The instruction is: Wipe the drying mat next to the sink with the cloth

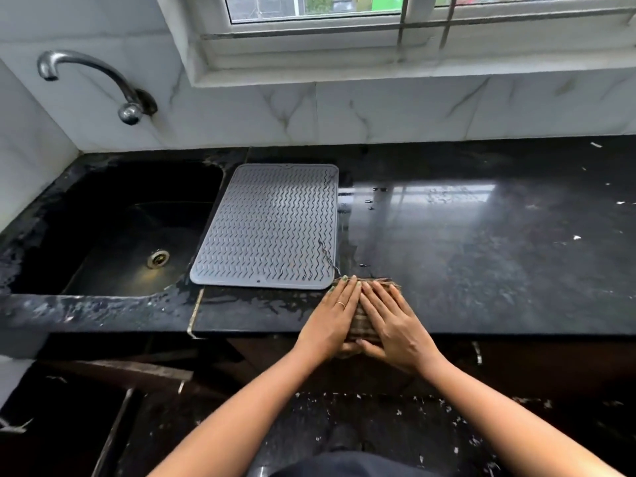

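Hands flat, the left hand (330, 316) and right hand (392, 325) press a folded striped cloth (361, 321) at the desk (481, 256) front edge, each grip laid open on it, not clenched. Wiping looks not yet begun; next the cloth must slide up-left onto the grey ridged drying mat (268, 225), just beside the dark sink (113, 228), below a window (344, 8).

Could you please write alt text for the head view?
Both hands, left hand and right hand, press a folded cloth flat on the black counter, just off the grey drying mat beside the sink.
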Motion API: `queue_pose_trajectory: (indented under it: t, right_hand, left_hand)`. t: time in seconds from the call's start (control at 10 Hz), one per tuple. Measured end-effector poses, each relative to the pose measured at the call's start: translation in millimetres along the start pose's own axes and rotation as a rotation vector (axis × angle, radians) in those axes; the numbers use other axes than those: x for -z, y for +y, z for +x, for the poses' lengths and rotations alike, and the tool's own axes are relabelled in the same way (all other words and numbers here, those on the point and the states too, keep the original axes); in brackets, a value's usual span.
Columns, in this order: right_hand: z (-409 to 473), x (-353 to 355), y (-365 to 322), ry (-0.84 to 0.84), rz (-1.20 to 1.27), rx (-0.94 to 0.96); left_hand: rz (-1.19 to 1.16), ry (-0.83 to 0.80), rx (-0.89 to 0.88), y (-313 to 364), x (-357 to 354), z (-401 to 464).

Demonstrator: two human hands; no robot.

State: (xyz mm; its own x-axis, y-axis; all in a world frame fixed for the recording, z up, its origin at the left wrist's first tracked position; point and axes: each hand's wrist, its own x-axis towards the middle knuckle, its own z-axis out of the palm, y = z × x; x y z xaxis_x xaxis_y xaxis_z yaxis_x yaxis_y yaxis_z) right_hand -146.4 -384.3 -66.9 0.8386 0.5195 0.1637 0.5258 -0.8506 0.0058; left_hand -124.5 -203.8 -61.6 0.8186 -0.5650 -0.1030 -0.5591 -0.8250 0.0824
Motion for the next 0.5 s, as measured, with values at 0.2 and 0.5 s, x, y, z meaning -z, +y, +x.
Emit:
queue_pose_trajectory:
  t: [0.2,0.5]
  right_hand:
    - [4,9,-4,0.072,0.021,0.014]
    - [138,149,36,-0.01,-0.079,0.053]
  left_hand:
    - [-0.047,-0.026,-0.018,0,7,-3]
    - [-0.211,-0.014,0.138,-61,183,30]
